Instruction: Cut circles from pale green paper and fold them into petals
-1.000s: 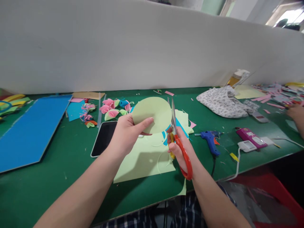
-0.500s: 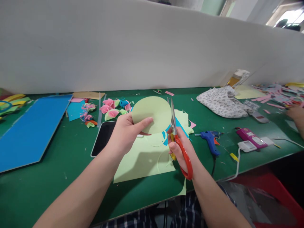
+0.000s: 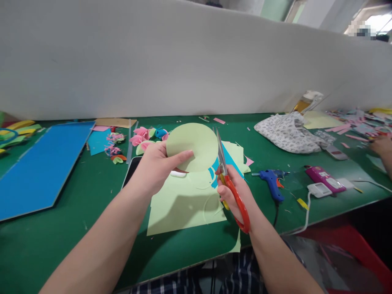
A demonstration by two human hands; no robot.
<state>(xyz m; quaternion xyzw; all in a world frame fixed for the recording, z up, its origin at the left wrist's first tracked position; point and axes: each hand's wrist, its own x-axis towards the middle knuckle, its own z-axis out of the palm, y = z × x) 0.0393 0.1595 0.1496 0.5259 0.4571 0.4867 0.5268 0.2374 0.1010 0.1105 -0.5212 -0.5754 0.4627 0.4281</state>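
Observation:
My left hand point(image 3: 162, 163) pinches a pale green paper circle point(image 3: 196, 145), thumb on top and fingers beneath, above the table. In my right hand point(image 3: 234, 188) is a pair of scissors point(image 3: 232, 192) with red and yellow handles. Its blades point up and away from me, nearly closed, beside the circle's right edge. Below lies a pale green paper sheet point(image 3: 183, 218), with thin curved offcuts on it. A piece of blue paper point(image 3: 231, 161) shows behind the scissors, and a phone point(image 3: 130, 171) is partly hidden under my left wrist.
On the green table point(image 3: 98, 245) are a large blue board point(image 3: 39, 175) at left and pink paper flowers point(image 3: 142, 136). Rightward lie a blue glue gun point(image 3: 271, 181), a patterned cloth point(image 3: 286, 132) and a purple power strip point(image 3: 324, 178) with cords. Another person's hand point(image 3: 382, 146) is at far right.
The paper circle and my left hand have shifted slightly left, away from the scissors. The scissor blades have come closer together.

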